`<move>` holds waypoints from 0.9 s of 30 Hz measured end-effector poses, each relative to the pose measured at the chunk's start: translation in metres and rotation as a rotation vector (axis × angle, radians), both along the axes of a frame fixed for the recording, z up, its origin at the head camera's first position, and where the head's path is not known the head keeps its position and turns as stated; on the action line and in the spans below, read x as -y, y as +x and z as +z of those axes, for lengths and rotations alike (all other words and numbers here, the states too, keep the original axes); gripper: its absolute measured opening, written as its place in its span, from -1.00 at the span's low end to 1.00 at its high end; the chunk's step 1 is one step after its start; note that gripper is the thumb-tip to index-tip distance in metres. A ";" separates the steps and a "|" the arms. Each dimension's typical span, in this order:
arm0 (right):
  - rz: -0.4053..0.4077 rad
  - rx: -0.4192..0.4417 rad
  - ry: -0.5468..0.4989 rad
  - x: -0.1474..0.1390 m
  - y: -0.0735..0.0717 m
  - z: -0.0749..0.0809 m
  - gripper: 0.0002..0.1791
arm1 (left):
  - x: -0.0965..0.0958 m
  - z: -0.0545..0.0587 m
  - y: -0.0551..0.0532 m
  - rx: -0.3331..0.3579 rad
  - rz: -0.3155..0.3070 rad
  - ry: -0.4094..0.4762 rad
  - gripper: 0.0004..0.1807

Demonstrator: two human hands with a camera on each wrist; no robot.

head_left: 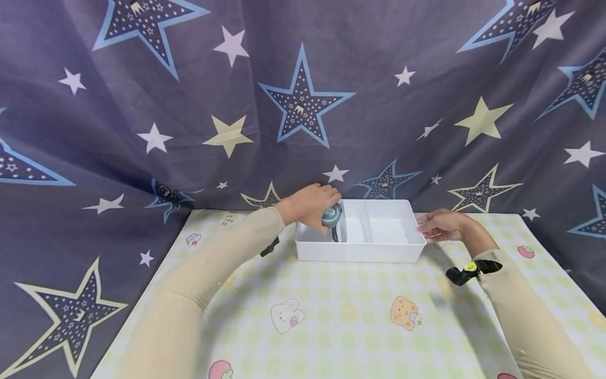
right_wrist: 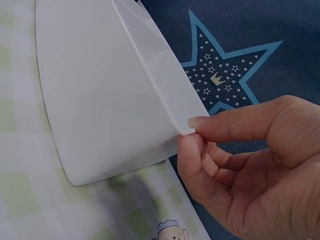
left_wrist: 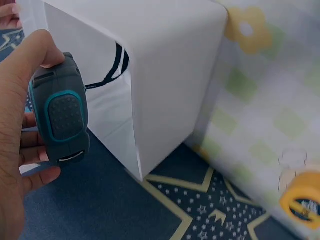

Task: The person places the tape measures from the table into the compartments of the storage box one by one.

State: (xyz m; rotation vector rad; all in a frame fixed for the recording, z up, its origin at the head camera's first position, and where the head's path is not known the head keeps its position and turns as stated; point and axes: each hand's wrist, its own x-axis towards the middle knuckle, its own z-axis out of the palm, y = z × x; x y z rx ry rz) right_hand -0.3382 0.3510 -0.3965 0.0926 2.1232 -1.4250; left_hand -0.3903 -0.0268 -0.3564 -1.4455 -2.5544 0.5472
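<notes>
In the head view a white divided box [head_left: 360, 252] stands on the table near the curtain. Over its left compartment my left hand [head_left: 312, 205] grips a dark grey and teal tape measure [head_left: 332, 215]. The left wrist view shows the thumb on top of the tape measure [left_wrist: 65, 115] and fingers behind it; its black wrist strap [left_wrist: 107, 80] dangles inside the box. My right hand [head_left: 442, 225] is at the box's right end. Thumb and forefinger of this right hand [right_wrist: 240, 165] pinch the rim at a corner of the box [right_wrist: 110, 110].
A checked tablecloth with cartoon prints [head_left: 350, 326] covers the table. Right behind the box hangs a dark star-patterned curtain [head_left: 369, 131]. An orange ring-shaped thing [left_wrist: 289, 200] shows at the lower right of the left wrist view.
</notes>
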 end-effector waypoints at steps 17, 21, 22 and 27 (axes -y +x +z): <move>0.003 -0.001 0.013 0.002 0.000 -0.001 -0.47 | 0.002 -0.004 0.000 0.026 0.013 -0.024 -0.04; 0.003 -0.002 0.015 0.001 0.000 -0.001 -0.47 | 0.000 -0.009 -0.002 0.019 0.017 -0.032 -0.06; 0.003 -0.002 0.016 0.001 0.000 -0.001 -0.46 | 0.000 -0.009 -0.002 0.014 0.016 -0.035 -0.06; 0.001 -0.003 0.019 0.001 0.001 0.001 -0.43 | -0.002 -0.013 -0.003 -0.008 0.019 -0.052 -0.08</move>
